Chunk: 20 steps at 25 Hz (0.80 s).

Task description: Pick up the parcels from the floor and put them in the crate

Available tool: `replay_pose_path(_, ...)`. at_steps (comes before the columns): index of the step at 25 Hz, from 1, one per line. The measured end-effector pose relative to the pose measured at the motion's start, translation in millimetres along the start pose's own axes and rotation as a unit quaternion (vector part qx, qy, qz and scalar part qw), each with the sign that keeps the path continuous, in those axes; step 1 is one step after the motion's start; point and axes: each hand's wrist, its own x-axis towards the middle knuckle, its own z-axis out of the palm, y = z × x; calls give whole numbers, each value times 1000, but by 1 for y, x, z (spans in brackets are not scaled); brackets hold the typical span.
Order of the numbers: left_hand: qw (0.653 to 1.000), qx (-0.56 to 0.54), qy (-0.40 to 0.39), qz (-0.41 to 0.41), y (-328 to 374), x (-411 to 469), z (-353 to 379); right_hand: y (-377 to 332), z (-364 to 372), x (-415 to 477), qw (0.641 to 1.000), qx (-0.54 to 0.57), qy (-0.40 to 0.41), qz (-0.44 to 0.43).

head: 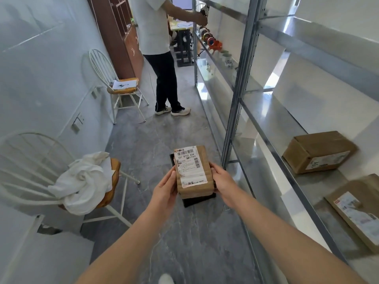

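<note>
Cardboard parcel (192,171) held between the left hand (164,188) and right hand (224,184), fingers (215,170) curled round its long sides.

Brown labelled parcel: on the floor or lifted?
Lifted. Left hand and right hand grip the brown parcel by its sides, label up, clear of the floor. A black item sits under it; what it is, cannot tell.

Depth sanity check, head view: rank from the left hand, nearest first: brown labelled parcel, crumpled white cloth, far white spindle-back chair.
1. Brown labelled parcel: in the left hand.
2. Crumpled white cloth: on the near chair, left.
3. Far white spindle-back chair: farther ahead, left side.
</note>
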Motion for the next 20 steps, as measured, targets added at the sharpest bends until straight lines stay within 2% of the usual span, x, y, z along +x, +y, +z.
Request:
replay_pose_path(5, 999, -37, 7, 1, 27, 41, -18, -29, 29, 37, 1000, -18, 0, 2)
replay_pose_path(13, 998, -64, -29, -7, 108, 123, -58, -93, 97, 107, 998, -49, 31, -27)
replay_pose_path(20, 996, -79, -39, -31, 137, 184, -96, -110, 144, 155, 998, -38, 46, -21)
